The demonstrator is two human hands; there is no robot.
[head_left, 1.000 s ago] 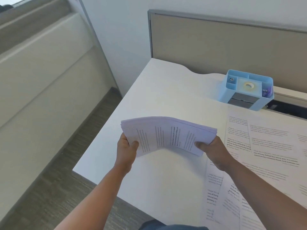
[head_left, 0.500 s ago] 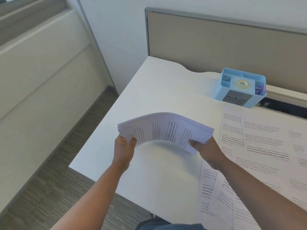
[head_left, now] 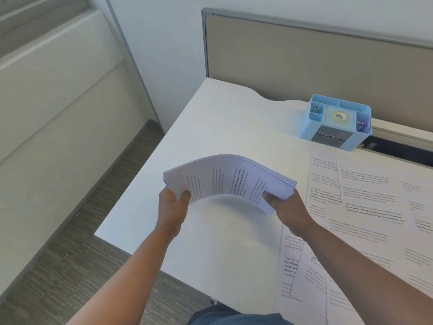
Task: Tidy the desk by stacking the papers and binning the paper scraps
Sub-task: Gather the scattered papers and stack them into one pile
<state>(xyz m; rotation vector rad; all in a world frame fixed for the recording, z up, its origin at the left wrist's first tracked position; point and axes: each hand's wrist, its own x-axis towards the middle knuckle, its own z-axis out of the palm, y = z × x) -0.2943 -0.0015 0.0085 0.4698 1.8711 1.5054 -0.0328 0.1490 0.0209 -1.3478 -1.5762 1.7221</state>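
A stack of printed papers [head_left: 230, 180] is held in the air above the white tabletop [head_left: 225, 123], bowed upward in the middle so that its two ends droop toward the hands. Its left end is gripped by the left hand [head_left: 172, 207], the thumb laid on top of the sheets and the fingers curled beneath. Its right end is gripped by the right hand [head_left: 287, 211] in the same way, with the thumb pressed on the printed top sheet. The stack is kept clear of the surface, and a soft shadow is cast under it.

To the right, loose printed sheets [head_left: 365, 207] are spread flat on the tabletop, overlapping one another at differing angles and reaching the near edge. Beyond them, near the back edge, a light blue desk organiser [head_left: 335, 123] is set, with a roll of tape [head_left: 339, 116] seen in its middle compartment. Behind the tabletop a beige partition panel [head_left: 304, 57] is raised, and grey carpet [head_left: 77, 266] is seen on the floor to the left.
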